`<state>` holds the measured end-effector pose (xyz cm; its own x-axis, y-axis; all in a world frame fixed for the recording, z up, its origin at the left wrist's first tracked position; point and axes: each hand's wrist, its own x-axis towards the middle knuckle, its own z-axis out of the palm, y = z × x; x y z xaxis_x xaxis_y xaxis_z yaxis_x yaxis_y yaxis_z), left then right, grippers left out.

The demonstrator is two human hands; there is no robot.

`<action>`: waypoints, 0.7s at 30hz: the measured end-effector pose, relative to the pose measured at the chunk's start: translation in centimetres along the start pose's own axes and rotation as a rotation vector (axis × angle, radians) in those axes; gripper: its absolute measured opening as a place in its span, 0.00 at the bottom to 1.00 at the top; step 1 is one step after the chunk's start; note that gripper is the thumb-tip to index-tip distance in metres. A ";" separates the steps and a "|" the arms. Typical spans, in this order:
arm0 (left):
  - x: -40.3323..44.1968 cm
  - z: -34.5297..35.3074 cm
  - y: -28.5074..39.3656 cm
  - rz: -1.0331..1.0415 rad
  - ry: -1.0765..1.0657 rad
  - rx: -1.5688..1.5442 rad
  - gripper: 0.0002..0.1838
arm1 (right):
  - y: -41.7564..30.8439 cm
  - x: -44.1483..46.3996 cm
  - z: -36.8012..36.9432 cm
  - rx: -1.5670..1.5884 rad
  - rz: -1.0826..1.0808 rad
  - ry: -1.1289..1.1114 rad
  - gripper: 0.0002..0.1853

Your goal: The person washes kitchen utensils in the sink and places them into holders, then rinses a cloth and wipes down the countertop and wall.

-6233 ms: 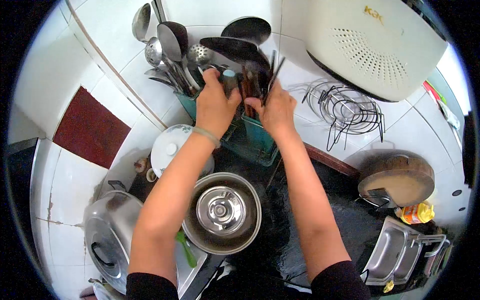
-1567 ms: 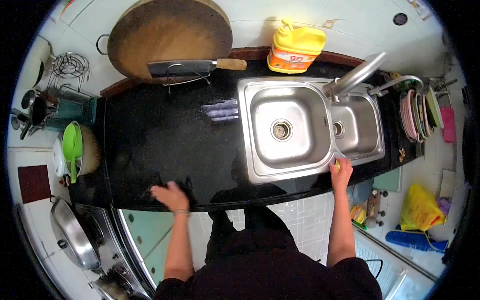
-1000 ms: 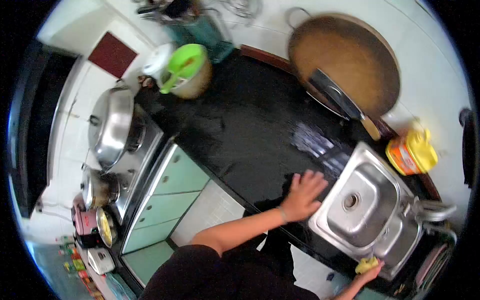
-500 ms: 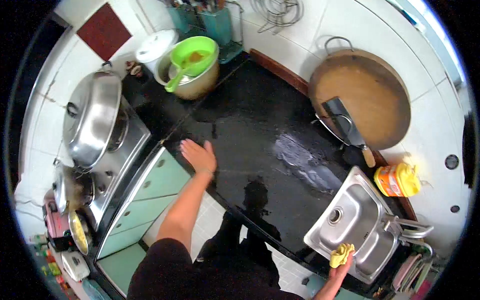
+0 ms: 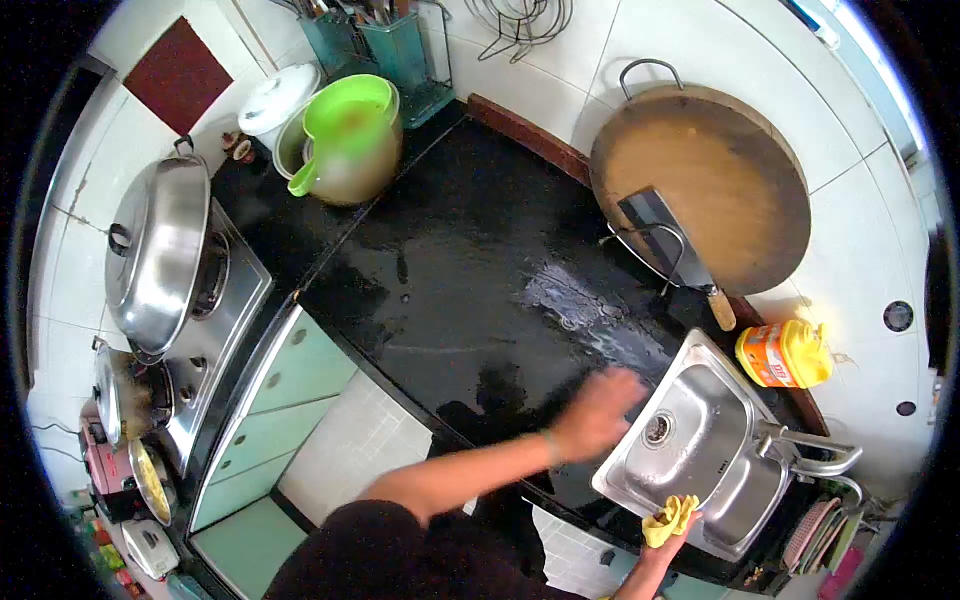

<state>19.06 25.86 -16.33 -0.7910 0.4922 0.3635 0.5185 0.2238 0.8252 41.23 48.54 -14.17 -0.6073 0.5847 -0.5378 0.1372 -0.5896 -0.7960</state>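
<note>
My left hand (image 5: 598, 415) is over the wet black countertop (image 5: 450, 290), just left of the steel sink (image 5: 655, 378). It is blurred by motion, but its fingers look stretched out flat, with nothing held. A shiny wet patch (image 5: 590, 312) lies on the counter above it. At the sink's lower edge, my right hand (image 5: 672, 538) grips a crumpled yellow cloth (image 5: 668, 518).
A large wok (image 5: 715, 165) leans on the wall, a cleaver (image 5: 672, 240) in front of it. Beside the sink's faucet (image 5: 815, 450) stands a yellow bottle (image 5: 783, 352). A green colander (image 5: 345, 105) tops a pot, left of which is a stove (image 5: 225, 330).
My left hand has swept right across the counter, from its left front edge to beside the sink. My right hand still holds the cloth at the sink. The view has shifted slightly.
</note>
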 end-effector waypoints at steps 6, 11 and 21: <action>-9.0 -25.8 -15.1 -0.520 0.849 0.928 0.20 | 0.7 1.8 1.3 0.004 0.032 0.062 0.26; -9.1 -29.7 -20.6 -1.125 0.697 1.223 0.34 | 0.7 1.5 2.2 0.035 0.088 0.030 0.26; 9.5 -5.2 -12.3 -0.149 0.314 0.617 0.21 | 1.0 -0.9 -1.3 0.103 0.025 0.276 0.26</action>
<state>3.46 23.38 -20.78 -0.8758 0.1742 0.4502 0.4137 0.7513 0.5142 42.95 48.12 -14.83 -0.3672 0.6906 -0.6231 0.0601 -0.6508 -0.7568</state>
